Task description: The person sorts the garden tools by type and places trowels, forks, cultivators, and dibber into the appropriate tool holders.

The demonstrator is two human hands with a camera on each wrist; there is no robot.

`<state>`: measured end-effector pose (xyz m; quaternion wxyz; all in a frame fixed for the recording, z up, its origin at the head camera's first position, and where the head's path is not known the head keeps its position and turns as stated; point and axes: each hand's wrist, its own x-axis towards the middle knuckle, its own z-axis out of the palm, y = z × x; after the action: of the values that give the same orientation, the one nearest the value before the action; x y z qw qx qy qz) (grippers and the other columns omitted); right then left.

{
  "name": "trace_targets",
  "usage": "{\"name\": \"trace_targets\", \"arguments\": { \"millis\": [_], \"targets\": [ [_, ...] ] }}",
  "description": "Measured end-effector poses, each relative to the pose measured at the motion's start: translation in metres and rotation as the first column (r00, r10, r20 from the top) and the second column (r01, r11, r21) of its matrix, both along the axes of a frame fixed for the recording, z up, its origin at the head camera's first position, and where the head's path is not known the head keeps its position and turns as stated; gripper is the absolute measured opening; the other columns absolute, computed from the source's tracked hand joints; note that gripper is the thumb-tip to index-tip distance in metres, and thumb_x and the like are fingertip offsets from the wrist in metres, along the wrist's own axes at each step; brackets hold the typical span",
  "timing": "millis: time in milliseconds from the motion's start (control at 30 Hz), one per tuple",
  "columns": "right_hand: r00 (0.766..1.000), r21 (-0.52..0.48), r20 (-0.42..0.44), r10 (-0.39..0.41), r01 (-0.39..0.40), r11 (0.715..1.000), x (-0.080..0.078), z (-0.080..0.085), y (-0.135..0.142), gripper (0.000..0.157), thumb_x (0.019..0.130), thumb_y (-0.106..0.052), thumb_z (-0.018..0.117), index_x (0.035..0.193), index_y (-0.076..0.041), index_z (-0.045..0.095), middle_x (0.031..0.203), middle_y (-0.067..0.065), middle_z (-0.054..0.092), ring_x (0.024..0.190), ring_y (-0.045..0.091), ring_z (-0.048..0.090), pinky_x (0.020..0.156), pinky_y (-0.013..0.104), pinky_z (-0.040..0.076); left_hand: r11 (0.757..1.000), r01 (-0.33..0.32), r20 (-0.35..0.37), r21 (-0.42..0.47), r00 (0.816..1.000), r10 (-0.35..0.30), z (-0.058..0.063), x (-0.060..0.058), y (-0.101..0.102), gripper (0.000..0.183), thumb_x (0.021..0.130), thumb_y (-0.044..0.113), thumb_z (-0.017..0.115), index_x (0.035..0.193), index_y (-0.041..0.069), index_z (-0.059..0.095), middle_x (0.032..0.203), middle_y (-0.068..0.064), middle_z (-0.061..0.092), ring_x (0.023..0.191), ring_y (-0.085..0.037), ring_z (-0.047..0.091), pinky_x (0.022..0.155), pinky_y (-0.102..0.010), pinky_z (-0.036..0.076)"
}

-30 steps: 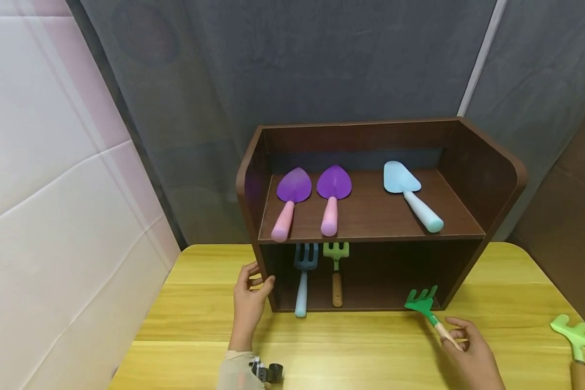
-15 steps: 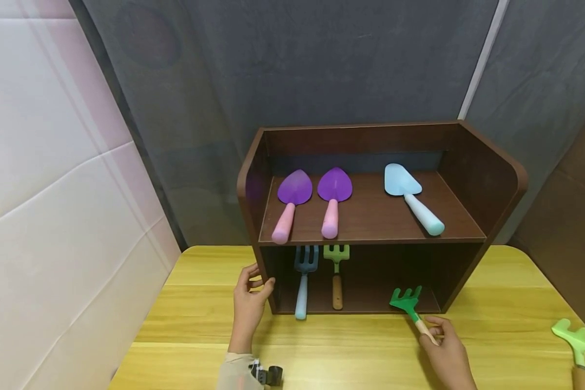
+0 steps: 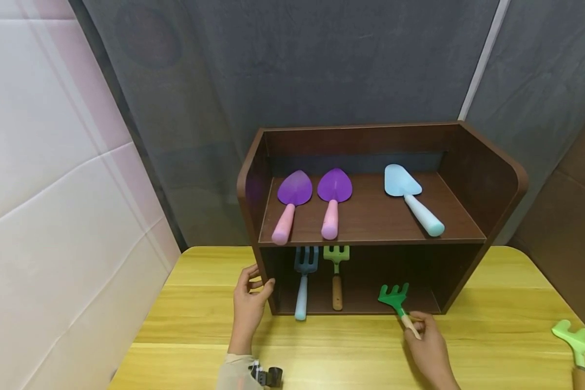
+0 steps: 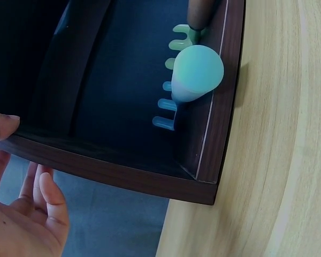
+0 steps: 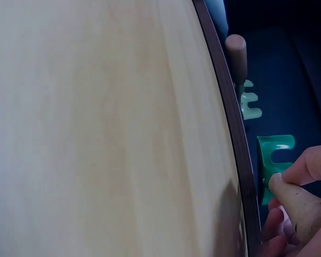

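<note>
My right hand (image 3: pixel 428 346) pinches the pale wooden handle of a green hand rake (image 3: pixel 395 298); its tines reach into the lower right of a dark brown two-tier shelf (image 3: pixel 370 242). In the right wrist view the green rake (image 5: pixel 275 147) overlaps the lower compartment. My left hand (image 3: pixel 248 309) grips the shelf's left side panel, thumb on the inner side and fingers outside, as the left wrist view shows. On the lower tier lie a blue hand fork (image 3: pixel 301 298) and, to its right, a light green hand fork with a brown handle (image 3: pixel 337 292).
Two purple trowels with pink handles (image 3: pixel 294 189) and a light blue trowel (image 3: pixel 424 214) lie on the upper tier. Another light green rake (image 3: pixel 579 341) rests on the yellow wooden table (image 3: pixel 185 325) at the far right. A brown panel (image 3: pixel 565 227) borders the right side.
My right hand has moved left with the green rake, from near the shelf's right panel toward the lower tier's middle. The left hand keeps its grip in the same place.
</note>
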<state>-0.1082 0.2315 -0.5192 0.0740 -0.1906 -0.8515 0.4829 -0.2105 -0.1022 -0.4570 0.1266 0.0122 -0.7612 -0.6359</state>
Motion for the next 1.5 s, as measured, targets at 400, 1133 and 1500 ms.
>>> {"name": "trace_targets", "arguments": {
  "millis": [400,1133,1500],
  "targets": [
    [1.000,0.005,0.002,0.013,-0.013,1.000,-0.011,0.000,-0.005,0.043,0.086,-0.003,0.056,0.127,0.004,0.047,0.100,0.016,0.056,0.066,0.009,0.046,0.057,0.022,0.038,1.000,0.010,-0.011,0.004,1.000,-0.010,-0.004,-0.003,0.001,0.041,0.084,0.001,0.070,0.122,0.009,0.060,0.117,-0.013,0.059,0.088,-0.015,0.054,0.071,-0.020,0.048],
    [0.992,-0.086,0.048,0.121,-0.116,0.989,-0.010,0.007,0.002,0.050,0.090,-0.009,0.060,0.133,0.007,0.039,0.118,0.027,0.053,0.077,0.010,0.053,0.059,0.023,0.046,1.000,0.022,-0.037,0.020,0.999,-0.021,-0.007,-0.004,0.002,0.040,0.083,0.004,0.071,0.121,0.012,0.061,0.117,-0.012,0.060,0.087,-0.014,0.056,0.071,-0.020,0.049],
    [0.978,-0.257,0.097,0.183,-0.153,0.954,0.009,0.006,0.012,0.054,0.093,-0.011,0.059,0.138,0.006,0.033,0.123,0.025,0.047,0.077,0.013,0.049,0.055,0.023,0.044,1.000,0.003,-0.003,0.007,1.000,-0.003,-0.007,-0.004,-0.001,0.040,0.083,0.002,0.071,0.122,0.010,0.061,0.118,-0.012,0.060,0.089,-0.014,0.053,0.072,-0.020,0.048]
  ]
}}
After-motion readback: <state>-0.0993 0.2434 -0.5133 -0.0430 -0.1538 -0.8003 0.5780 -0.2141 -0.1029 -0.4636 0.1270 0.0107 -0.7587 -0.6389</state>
